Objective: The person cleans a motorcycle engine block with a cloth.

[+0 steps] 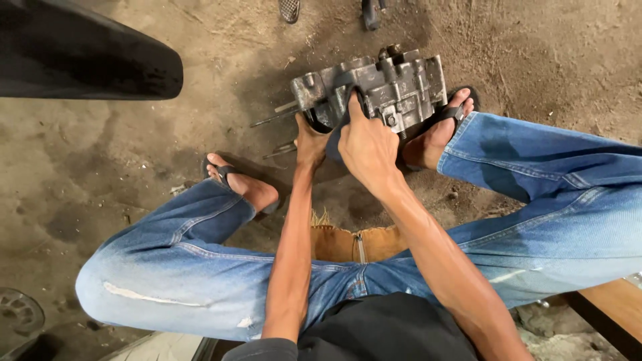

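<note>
Engine casing (374,90): dull grey metal, darkened with black grime in the recesses; protruding studs (274,117) the same grey. Jeans (200,267): blue denim, faded to pale blue at the knee, with white frayed streaks and a darker damp-looking patch on the other thigh. Sandals (224,172): black straps. Shirt (388,331): black. Ground (87,167): brown dirt, mottled with dark stains. Curved panel (80,50) at upper left: glossy black. Low seat (341,244): tan-orange.
</note>
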